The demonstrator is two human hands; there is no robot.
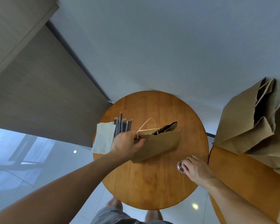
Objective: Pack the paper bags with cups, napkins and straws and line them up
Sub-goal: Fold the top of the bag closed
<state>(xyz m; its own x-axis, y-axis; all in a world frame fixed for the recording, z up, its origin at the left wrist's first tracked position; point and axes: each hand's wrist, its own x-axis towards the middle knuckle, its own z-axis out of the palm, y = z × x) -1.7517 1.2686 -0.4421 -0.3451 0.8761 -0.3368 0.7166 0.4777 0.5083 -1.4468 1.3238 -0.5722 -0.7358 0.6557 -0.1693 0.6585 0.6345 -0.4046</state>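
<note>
Right now your left hand (127,143) grips the small paper bag (160,143) at its top edge, beside the twine handle (147,130), with the fingers (140,141) curled round the paper. The bag hangs tilted above the middle of the round desk (152,183), its mouth partly open toward the far right. You cannot tell from this view whether its base touches the wood.

Your right hand (198,169) rests on a cup (180,167) near the right rim of the desk. Its fingers (187,160) are bent over the top of the cup and clamped on it, and the cup is mostly hidden under the hand.

On the left side of the desk a stack of white napkins (103,138) overhangs the rim. A bunch of dark wrapped straws (123,125) lies just beside it, partly behind your left hand. To the right, on a second desk (241,175), sit larger paper bags (249,123), the nearest with its mouth open.
</note>
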